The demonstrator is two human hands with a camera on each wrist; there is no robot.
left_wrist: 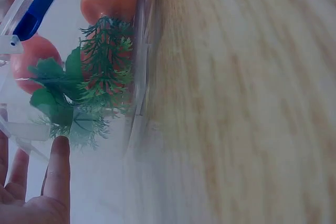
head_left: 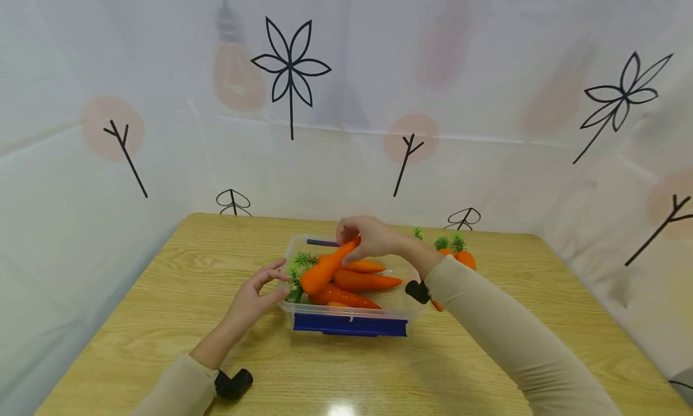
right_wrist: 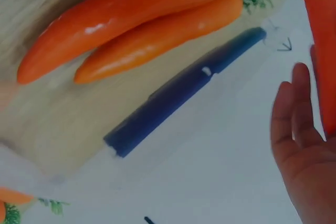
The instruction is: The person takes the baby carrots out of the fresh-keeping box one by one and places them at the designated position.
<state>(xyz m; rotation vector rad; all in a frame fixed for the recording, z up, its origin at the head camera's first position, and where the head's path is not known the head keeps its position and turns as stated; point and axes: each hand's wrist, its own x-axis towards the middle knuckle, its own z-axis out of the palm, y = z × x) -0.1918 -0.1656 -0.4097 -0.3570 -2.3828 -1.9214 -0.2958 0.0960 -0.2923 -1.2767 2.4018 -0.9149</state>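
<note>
1. Container point(head_left: 387, 311), clear plastic, standing on the surface point(head_left: 162, 320) between the hands; its top is uncovered and its near blue clasp point(head_left: 349, 325) hangs unfastened.
2. Right hand point(head_left: 370, 234): thumb and fingers pinch the tapered end of 1 held carrot point(head_left: 325, 275). The carrot slants over the container's contents, its thick end lower and toward the opposite hand.
3. Left hand point(head_left: 254, 296): fingers loosely spread and holding nothing, their tips at the container wall on that side; whether they press against it is hard to judge.
4. Packed carrots point(head_left: 373, 281): at least 3 lie in the container below the right hand, tapered ends toward the right forearm. Leafy tops point(left_wrist: 105, 66) crowd the end nearest the left fingers.
5. Outer carrots point(head_left: 466, 260): at least 2 lie outside the container, past the right wrist; the arm hides part of this group, so no full count is possible.
6. Progress, as judged from the layout: partway. Several carrots are inside, 1 is not yet released, and the outer group is apart. Whether the held carrot is entering or leaving cannot be settled.
</note>
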